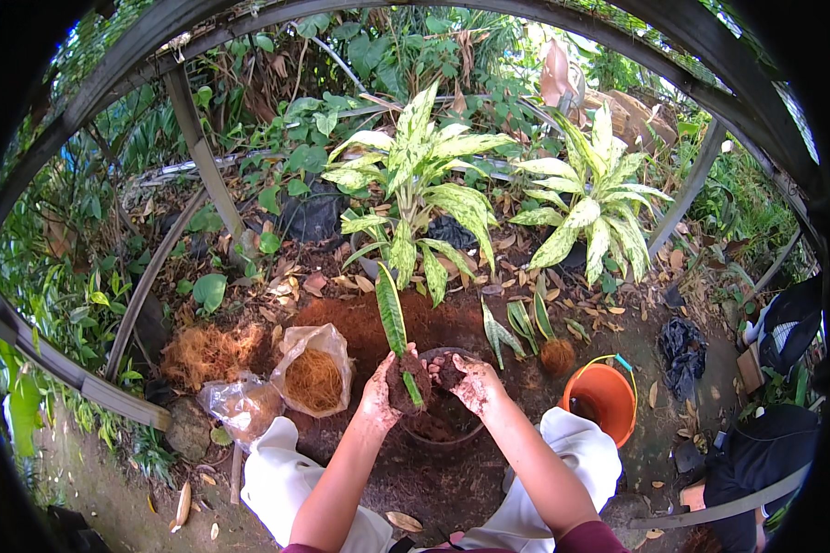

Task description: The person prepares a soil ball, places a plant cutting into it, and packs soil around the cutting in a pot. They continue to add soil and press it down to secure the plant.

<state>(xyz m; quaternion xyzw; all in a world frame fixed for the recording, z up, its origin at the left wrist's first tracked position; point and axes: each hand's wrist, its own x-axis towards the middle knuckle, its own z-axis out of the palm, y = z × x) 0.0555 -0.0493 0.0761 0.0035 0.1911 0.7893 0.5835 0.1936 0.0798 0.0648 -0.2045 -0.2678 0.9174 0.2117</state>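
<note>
My left hand (379,395) holds a snake plant (390,311) by a ball of dark soil (399,387) around its base. One long yellow-edged leaf points away from me, and a shorter leaf lies across the soil toward me. Soil clings to both hands. In the curled fingers of my right hand (479,387) is a clump of dark soil (449,375), just right of the plant. Below both hands stands a round dark basin (449,442) with soil inside, partly hidden by the hands.
On the left are an open plastic bag of brown fibre (313,380), a clear bag (245,408) and loose fibre (211,352). Rightward lie snake plant cuttings (522,321), a fibre ball (557,356), an orange bucket (612,404) and black plastic (683,352). Another person (754,456) is at far right.
</note>
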